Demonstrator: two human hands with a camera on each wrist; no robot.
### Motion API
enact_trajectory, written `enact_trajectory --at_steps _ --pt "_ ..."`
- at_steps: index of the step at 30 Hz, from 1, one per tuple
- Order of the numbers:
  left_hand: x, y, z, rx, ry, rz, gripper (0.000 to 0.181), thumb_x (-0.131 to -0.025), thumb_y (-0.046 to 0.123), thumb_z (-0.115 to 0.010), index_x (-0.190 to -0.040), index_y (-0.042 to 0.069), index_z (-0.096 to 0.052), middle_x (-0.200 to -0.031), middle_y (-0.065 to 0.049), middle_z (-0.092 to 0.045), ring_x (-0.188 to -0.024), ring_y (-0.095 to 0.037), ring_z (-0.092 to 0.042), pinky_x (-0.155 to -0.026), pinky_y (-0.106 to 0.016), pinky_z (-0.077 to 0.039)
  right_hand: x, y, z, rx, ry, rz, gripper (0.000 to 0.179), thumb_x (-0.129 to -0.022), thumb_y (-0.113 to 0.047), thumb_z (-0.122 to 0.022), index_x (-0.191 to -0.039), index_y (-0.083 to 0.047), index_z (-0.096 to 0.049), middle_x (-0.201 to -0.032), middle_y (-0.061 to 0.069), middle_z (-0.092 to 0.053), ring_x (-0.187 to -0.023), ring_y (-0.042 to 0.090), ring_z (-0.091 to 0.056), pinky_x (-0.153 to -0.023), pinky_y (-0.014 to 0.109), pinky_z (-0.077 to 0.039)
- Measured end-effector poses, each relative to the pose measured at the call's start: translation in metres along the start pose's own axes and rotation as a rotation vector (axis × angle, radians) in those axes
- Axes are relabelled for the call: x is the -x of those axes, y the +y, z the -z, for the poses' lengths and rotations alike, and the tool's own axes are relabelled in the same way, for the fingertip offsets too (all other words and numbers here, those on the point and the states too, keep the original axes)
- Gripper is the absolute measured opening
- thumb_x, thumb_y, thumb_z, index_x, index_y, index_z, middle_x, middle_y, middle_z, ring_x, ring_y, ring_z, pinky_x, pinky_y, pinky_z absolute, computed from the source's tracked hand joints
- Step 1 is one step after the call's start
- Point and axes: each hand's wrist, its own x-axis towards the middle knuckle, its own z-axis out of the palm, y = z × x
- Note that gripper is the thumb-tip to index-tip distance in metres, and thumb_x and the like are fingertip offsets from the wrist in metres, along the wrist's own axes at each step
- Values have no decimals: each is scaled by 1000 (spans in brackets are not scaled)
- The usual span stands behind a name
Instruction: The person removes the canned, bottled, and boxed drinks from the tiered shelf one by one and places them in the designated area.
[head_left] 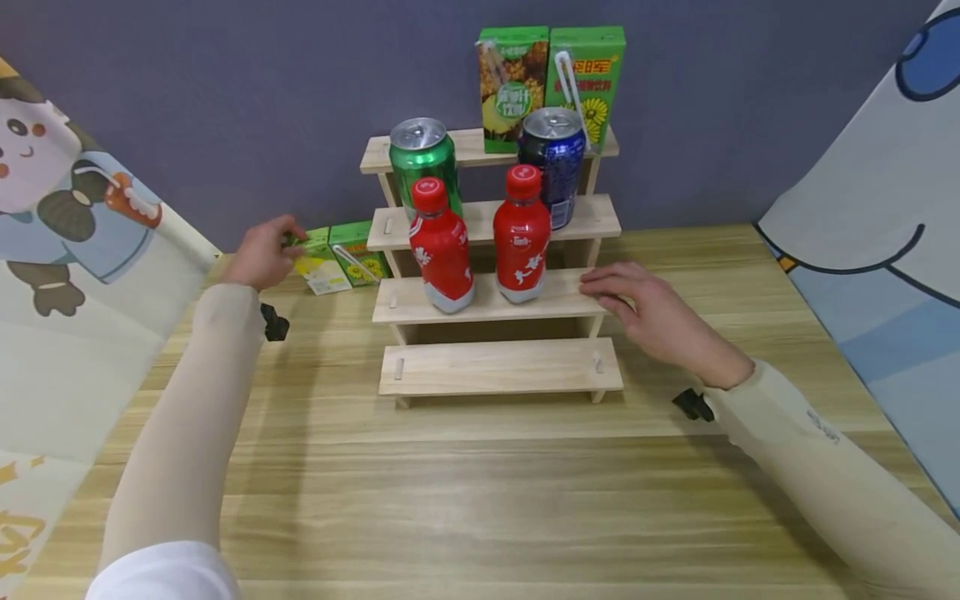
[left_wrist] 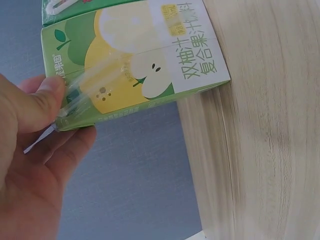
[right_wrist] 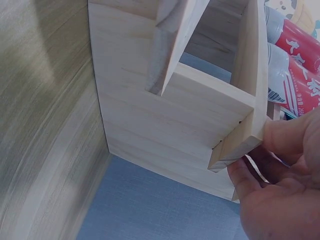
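My left hand (head_left: 261,252) is at the left of the stepped wooden shelf (head_left: 498,368), pinching the top corner of a green and yellow juice carton (left_wrist: 130,60). Thumb on its front, fingers at its side, seen in the left wrist view. That carton stands upright beside a green drink carton (head_left: 362,257) with a white straw. On the other side, my right hand (head_left: 651,315) pinches the right end of the shelf's second board from the bottom. In the right wrist view its thumb (right_wrist: 282,136) lies against the board end, with fingers curled underneath.
Two red bottles (head_left: 441,250) stand on the second board. Above them are a green can (head_left: 423,158) and a dark blue can (head_left: 552,162). Two cartons (head_left: 513,92) stand on the top board. A blue-grey wall (head_left: 300,108) rises behind; printed panels flank the table (head_left: 480,500).
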Motion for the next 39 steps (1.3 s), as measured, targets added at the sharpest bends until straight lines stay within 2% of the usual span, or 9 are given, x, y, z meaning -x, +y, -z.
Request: enact_trajectory --at_steps 6,19,25,32,36,39 --pt "-2 3 2 -7 4 10 20 -95 0 -50 -115 0 -53 -116 -24 -52 -100 -38 -49 -78 -51 -42 0 -2 1 6 6 8 28 -91 5 -57 -117 0 -64 -125 9 -56 -119 29 -47 -97 46 -39" --pt "0 7 8 57 -5 37 26 -97 4 -48 -123 2 -49 -125 -23 -48 -105 -37 -48 -79 -49 -41 -4 -8 3 4 9 24 27 -91 6 -56 -116 0 -65 -124 10 -56 -118 28 -48 -97 46 -39" --pt "3 9 11 70 1 38 39 -97 16 -49 -133 3 -44 -137 -22 -41 -116 -41 -43 -91 -58 -37 -4 -9 3 5 -1 25 28 -91 6 -56 -117 1 -64 -125 11 -56 -118 28 -48 -97 45 -40" --pt "3 22 21 108 77 -35 45 -96 19 -51 -135 -1 -41 -138 -21 -39 -121 -45 -39 -97 -57 -34 -2 -7 1 13 -7 -5 28 -91 5 -56 -117 0 -64 -125 10 -56 -118 28 -48 -98 46 -39" --pt "3 41 31 121 116 -103 43 -96 20 -51 -132 -1 -44 -133 -20 -42 -119 -42 -42 -98 -54 -35 1 -6 1 9 -9 -21 28 -92 5 -56 -118 -1 -64 -125 10 -55 -119 28 -47 -97 45 -39" --pt "4 63 41 107 153 -183 39 -95 19 -52 -129 0 -47 -128 -18 -45 -116 -38 -44 -98 -50 -36 2 -5 1 7 -9 -27 28 -92 5 -56 -118 0 -64 -126 10 -55 -118 28 -47 -97 45 -40"
